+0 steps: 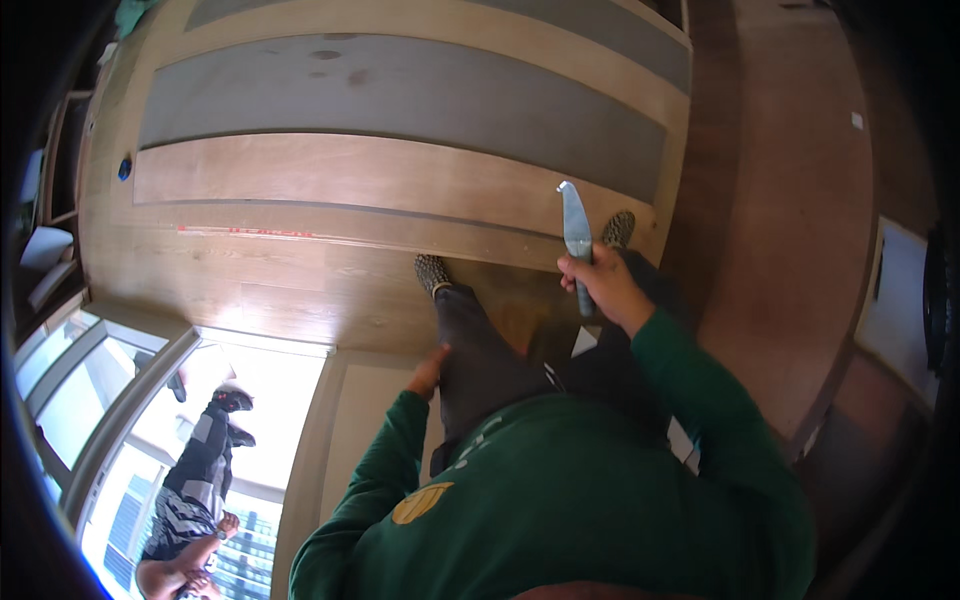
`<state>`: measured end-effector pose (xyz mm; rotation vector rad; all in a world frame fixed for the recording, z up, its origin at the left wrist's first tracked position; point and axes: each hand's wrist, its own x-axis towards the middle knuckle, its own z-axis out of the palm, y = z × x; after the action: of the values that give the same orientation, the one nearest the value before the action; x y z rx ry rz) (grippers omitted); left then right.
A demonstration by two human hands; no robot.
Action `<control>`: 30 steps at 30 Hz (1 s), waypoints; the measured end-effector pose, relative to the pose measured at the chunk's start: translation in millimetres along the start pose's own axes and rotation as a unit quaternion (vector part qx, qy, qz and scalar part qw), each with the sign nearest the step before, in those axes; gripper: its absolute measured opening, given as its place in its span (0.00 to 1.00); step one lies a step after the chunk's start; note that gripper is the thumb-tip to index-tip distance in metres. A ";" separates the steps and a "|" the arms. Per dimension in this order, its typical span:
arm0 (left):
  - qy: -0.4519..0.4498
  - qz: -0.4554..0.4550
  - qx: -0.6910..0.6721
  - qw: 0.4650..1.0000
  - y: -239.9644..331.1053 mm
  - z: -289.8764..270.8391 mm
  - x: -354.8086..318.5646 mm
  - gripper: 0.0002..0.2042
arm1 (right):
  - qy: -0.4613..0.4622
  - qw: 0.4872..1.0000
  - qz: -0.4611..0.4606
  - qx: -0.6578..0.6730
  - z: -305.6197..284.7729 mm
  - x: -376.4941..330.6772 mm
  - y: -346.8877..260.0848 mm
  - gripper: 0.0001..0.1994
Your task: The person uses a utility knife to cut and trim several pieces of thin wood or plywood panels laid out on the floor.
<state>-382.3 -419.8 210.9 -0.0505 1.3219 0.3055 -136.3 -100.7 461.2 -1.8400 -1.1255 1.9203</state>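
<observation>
My right hand (607, 282) is closed around the grey-green handle of a knife (577, 222). Its broad pale blade points away from me and ends in a small hook at the tip. Beyond and beneath the blade lies a light wooden plank (350, 172), apart from the knife as far as I can tell. My left hand (429, 372) lies against my left thigh with its fingers stretched out, holding nothing. Part of that hand is hidden by the leg.
A long grey strip (400, 95) lies beyond the plank on the wooden floor (250, 285). A small dark blue round object (125, 169) sits at the far left. Through a bright doorway at lower left, another person (195, 480) is visible. A brown board (790, 230) extends along the right.
</observation>
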 end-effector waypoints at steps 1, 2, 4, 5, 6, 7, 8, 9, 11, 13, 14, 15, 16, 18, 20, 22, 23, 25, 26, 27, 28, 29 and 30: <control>0.002 -0.024 -0.024 0.999 12.2 -12.6 -11.2 0.36 | 0.014 0.999 -0.006 -0.035 -5.4 -7.2 1.6 0.09; 0.016 0.005 -0.035 0.999 23.1 -30.7 -17.9 0.35 | 0.019 0.997 -0.012 -0.068 -10.3 -11.6 3.5 0.09; 0.062 0.061 -0.039 0.995 48.3 -48.3 -30.4 0.33 | 0.108 0.984 -0.037 -0.137 -42.1 -27.4 6.7 0.12; 0.094 0.088 -0.028 0.991 57.4 -51.0 -38.1 0.33 | 0.142 0.979 -0.064 -0.130 -68.2 -37.6 11.9 0.13; 0.117 0.093 -0.004 0.989 56.0 -55.2 -47.3 0.33 | 0.174 0.973 -0.092 -0.122 -94.7 -49.9 16.8 0.15; 0.142 0.105 0.020 0.984 60.2 -61.0 -51.5 0.33 | 0.229 0.962 -0.088 -0.121 -114.5 -60.0 22.7 0.15; 0.163 0.118 0.043 0.979 63.2 -63.6 -53.8 0.34 | 0.287 0.947 -0.084 -0.122 -138.3 -72.5 29.3 0.16; 0.171 0.119 0.095 0.973 55.8 -69.9 -55.0 0.34 | 0.327 0.934 -0.073 -0.126 -170.3 -85.1 45.2 0.16; 0.201 0.122 0.195 0.952 28.8 -98.4 -54.1 0.34 | 0.389 0.912 0.002 -0.129 -210.8 -103.6 76.6 0.15; 0.195 0.130 0.218 0.947 14.9 -100.2 -65.2 0.33 | 0.326 0.920 0.128 -0.177 -260.7 -156.2 113.2 0.18; 0.200 0.133 0.227 0.944 8.9 -105.6 -74.6 0.33 | 0.282 0.914 0.191 -0.220 -267.0 -178.7 133.6 0.18; 0.196 0.111 0.253 0.941 2.7 -119.3 -88.7 0.32 | 0.231 0.904 0.247 -0.261 -262.2 -196.8 154.4 0.18; 0.194 0.091 0.272 0.938 -0.8 -134.4 -100.6 0.32 | 0.194 0.897 0.280 -0.282 -249.8 -211.3 171.1 0.18; 0.178 0.057 0.304 0.934 15.0 -145.7 -114.9 0.31 | 0.149 0.891 0.323 -0.283 -222.2 -243.6 196.0 0.17; 0.133 0.027 0.339 0.931 52.5 -125.5 -139.3 0.29 | 0.140 0.887 0.349 -0.268 -193.6 -276.6 198.8 0.17; 0.154 0.177 0.540 0.808 45.9 -153.6 -133.7 0.18 | 0.116 0.896 0.341 -0.261 -158.1 -271.6 194.7 0.17; 0.173 0.237 0.623 0.725 44.1 -162.1 -128.7 0.15 | 0.112 0.897 0.337 -0.263 -148.8 -269.7 188.7 0.17; 0.196 0.284 0.703 0.621 50.1 -164.8 -120.5 0.12 | 0.118 0.899 0.326 -0.266 -136.0 -268.2 176.7 0.17; 0.206 0.276 0.709 0.615 56.9 -161.8 -115.6 0.11 | 0.121 0.900 0.321 -0.269 -132.7 -265.6 172.3 0.17; 0.213 0.272 0.715 0.608 67.2 -157.2 -109.2 0.10 | 0.128 0.900 0.316 -0.271 -131.6 -263.6 164.4 0.17; 0.211 0.279 0.716 0.604 76.4 -156.2 -104.6 0.10 | 0.133 0.903 0.307 -0.271 -128.9 -260.2 158.7 0.17; 0.208 0.284 0.719 0.600 84.7 -156.7 -100.9 0.10 | 0.138 0.905 0.298 -0.272 -126.5 -252.8 153.5 0.16; 0.203 0.288 0.721 0.597 90.7 -153.4 -99.2 0.10 | 0.143 0.905 0.295 -0.272 -125.7 -255.1 148.9 0.16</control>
<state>-570.8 -383.9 279.8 1.8279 1.6626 -0.3596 71.9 -323.5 561.5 -2.9388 -1.1709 1.5839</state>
